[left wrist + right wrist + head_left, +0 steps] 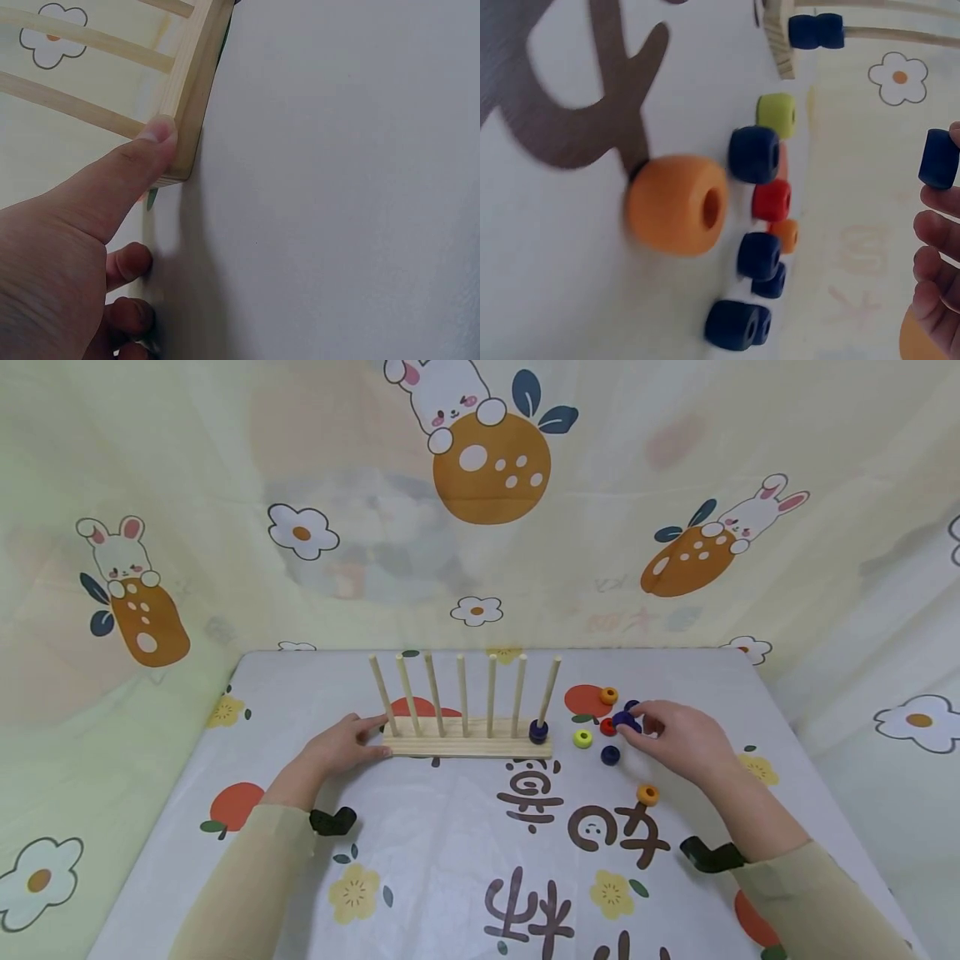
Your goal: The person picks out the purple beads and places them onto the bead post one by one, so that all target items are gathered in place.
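Note:
A wooden peg rack (468, 747) with a row of upright pegs stands on the table. Dark blue beads (816, 31) are stacked at the bottom of its rightmost peg. My left hand (339, 745) holds the rack's left end, the thumb (159, 136) resting on the base (193, 112). To the right of the rack, my right hand (690, 742) pinches a dark blue bead (938, 159) between thumb and finger, raised above the loose beads. The left wrist view shows the other left fingers (129, 315) beside the rack's end.
Loose beads lie right of the rack: a yellow-green one (582, 738), a red one (771, 200), orange ones (648, 795) and several dark blue ones (611, 755). A printed cloth (435, 860) covers the table, and a patterned curtain (360, 602) hangs behind it.

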A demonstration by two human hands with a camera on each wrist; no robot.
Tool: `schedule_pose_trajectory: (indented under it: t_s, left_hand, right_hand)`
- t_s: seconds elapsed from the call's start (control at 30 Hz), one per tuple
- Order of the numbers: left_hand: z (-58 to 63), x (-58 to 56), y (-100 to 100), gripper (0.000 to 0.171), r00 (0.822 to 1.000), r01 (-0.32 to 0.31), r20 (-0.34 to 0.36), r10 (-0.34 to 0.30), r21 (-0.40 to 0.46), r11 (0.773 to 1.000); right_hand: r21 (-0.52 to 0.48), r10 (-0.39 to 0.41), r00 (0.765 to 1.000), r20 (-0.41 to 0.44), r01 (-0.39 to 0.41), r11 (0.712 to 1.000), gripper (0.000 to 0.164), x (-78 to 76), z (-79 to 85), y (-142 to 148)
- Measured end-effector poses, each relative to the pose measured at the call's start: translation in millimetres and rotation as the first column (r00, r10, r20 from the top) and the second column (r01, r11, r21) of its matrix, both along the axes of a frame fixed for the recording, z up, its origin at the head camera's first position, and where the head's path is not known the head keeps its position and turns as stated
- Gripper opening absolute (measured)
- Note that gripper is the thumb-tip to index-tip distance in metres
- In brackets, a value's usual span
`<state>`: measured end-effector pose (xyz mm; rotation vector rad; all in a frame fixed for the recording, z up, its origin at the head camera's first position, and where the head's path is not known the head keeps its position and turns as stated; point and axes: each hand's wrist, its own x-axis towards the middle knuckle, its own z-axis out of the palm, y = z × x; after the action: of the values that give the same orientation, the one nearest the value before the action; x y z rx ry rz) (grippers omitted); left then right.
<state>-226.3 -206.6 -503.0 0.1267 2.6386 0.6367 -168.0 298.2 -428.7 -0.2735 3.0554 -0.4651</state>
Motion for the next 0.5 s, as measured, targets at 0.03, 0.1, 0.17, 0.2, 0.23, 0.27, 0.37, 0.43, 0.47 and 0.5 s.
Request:
schedule_pose_trajectory:
  t_s: [0.03, 0.1, 0.17, 0.2, 0.23, 0.27, 0.37, 0.43, 0.47, 0.5]
  left_hand:
    - [-0.3, 0.1, 0, 0.077, 1.0, -0.003, 0.002, 0.003, -0.001, 1.0]
    - [-0.8, 0.2, 1, 0.077, 1.0, -0.008, 0.005, 0.008, -0.002, 1.0]
    - [-1.0, 0.2, 0, 0.077, 1.0, -0.005, 0.004, 0.005, -0.001, 1.0]
    - [-1.0, 0.2, 0, 0.077, 1.0, -0.004, 0.003, 0.004, -0.001, 1.0]
    - [-0.9, 0.2, 0, 0.077, 1.0, -0.003, 0.001, 0.003, 0.0, 1.0]
    - [-0.8, 0.3, 0, 0.077, 1.0, -0.001, 0.001, 0.001, 0.002, 1.0]
    - [-0.4, 0.3, 0, 0.077, 1.0, 0.003, 0.004, -0.003, 0.007, 1.0]
    - [0.2, 0.3, 1, 0.077, 1.0, 0.002, 0.006, -0.002, 0.009, 1.0]
    - [0.5, 0.2, 1, 0.077, 1.0, 0.003, 0.005, -0.003, 0.007, 1.0]
    - [1.0, 0.2, 1, 0.076, 1.0, 0.002, 0.005, -0.002, 0.008, 1.0]
  right_hand:
    - [-0.005, 0.0, 1.0, -0.006, 0.0, 1.0, 0.046, -0.3, 1.0, -2]
    - [-0.017, 0.001, 1.0, -0.024, -0.002, 1.0, 0.044, -0.8, 2.3, -4]
    - [-0.025, 0.004, 0.999, -0.043, -0.005, 1.0, 0.043, -1.2, 3.5, -7]
    - [-0.029, 0.004, 0.999, -0.051, -0.006, 1.0, 0.044, -1.6, 4.1, -9]
    - [-0.031, 0.005, 0.998, -0.06, -0.007, 0.999, 0.044, -1.7, 4.7, -11]
    - [-0.035, 0.006, 0.998, -0.067, -0.008, 0.999, 0.043, -2.0, 5.4, -12]
    - [-0.044, 0.013, 0.996, -0.084, -0.017, 0.999, 0.042, -2.4, 8.8, -18]
    - [-0.053, 0.019, 0.995, -0.099, -0.024, 0.998, 0.042, -2.7, 11.3, -22]
    - [-0.058, 0.022, 0.994, -0.107, -0.029, 0.998, 0.042, -2.8, 12.6, -23]
    - [-0.065, 0.024, 0.993, -0.117, -0.032, 0.997, 0.042, -2.9, 13.9, -25]
